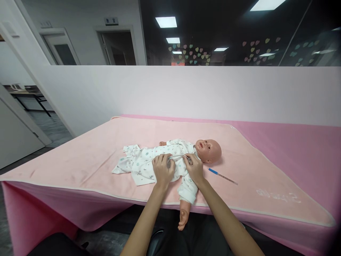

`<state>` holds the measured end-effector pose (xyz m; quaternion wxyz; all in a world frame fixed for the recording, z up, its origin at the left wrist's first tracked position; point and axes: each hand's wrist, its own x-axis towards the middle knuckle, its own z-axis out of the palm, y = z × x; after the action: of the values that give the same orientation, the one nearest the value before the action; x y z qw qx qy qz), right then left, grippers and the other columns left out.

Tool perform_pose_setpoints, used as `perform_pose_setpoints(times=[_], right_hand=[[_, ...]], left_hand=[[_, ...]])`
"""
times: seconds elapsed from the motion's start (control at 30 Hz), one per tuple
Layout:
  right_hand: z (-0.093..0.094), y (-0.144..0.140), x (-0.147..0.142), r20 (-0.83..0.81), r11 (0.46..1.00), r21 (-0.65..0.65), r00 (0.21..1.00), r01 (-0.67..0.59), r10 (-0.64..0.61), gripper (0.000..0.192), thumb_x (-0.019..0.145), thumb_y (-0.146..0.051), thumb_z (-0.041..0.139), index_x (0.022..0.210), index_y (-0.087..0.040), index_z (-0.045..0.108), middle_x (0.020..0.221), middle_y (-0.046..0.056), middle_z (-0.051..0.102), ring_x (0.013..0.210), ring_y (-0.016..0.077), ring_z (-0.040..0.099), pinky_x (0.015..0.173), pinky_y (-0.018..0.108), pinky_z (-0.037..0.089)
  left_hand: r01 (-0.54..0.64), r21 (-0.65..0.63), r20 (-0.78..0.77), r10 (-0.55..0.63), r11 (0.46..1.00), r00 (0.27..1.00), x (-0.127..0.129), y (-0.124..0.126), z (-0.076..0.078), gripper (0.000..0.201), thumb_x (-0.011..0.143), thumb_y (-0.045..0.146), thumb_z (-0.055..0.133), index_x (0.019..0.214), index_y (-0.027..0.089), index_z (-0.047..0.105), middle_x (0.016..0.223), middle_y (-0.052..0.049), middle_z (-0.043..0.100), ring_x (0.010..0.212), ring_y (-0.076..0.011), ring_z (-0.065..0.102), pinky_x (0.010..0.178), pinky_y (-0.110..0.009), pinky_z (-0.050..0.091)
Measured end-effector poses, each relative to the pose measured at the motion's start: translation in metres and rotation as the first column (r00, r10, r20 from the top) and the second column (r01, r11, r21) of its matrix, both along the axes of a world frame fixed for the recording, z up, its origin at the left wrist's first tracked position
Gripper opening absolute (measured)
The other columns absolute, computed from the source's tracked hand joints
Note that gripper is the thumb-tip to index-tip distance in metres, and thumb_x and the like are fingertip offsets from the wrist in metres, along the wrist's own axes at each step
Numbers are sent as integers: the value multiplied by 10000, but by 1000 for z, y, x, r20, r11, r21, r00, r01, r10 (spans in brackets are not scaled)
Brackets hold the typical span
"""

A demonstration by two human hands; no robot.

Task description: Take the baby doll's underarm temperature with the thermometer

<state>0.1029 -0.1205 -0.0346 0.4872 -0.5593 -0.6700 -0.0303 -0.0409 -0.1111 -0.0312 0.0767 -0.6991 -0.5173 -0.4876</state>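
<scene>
One baby doll (186, 156), two hands (178, 169) gripping its one white romper (141, 163); one thermometer (222, 176) beside.

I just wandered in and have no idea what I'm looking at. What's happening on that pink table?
A person is bent over a baby doll that lies on its back on a pale pink blanket spread over the table. Both hands rest on the doll's white printed outfit: the left hand on the belly, the right hand near the chest, pinching the fabric's front edge between them. A thin stick with a blue end lies on the blanket beside the doll's head. One doll arm hangs over the table's near edge.
</scene>
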Motion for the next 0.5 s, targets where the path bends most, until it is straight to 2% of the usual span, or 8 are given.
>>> perform_pose_setpoints(times=[0.33,0.5], right_hand=[[-5,4,0,-18,999,47,1000,-4,5,288,900,-333,386,886,-166,621,832,70,658,747,148,586,685,230,424],[-14,10,1,-32,997,78,999,0,3,254,893,-340,417,879,-181,614,815,46,658,686,131,579,641,227,415]], left_hand=[[12,79,109,-20,997,994,1,2,-4,142,811,209,506,878,204,632,854,-45,580,847,-185,520,816,-329,349],[7,156,182,-35,988,983,-1,5,-5,164,794,197,543,884,232,676,814,-31,566,764,-156,520,795,-320,373]])
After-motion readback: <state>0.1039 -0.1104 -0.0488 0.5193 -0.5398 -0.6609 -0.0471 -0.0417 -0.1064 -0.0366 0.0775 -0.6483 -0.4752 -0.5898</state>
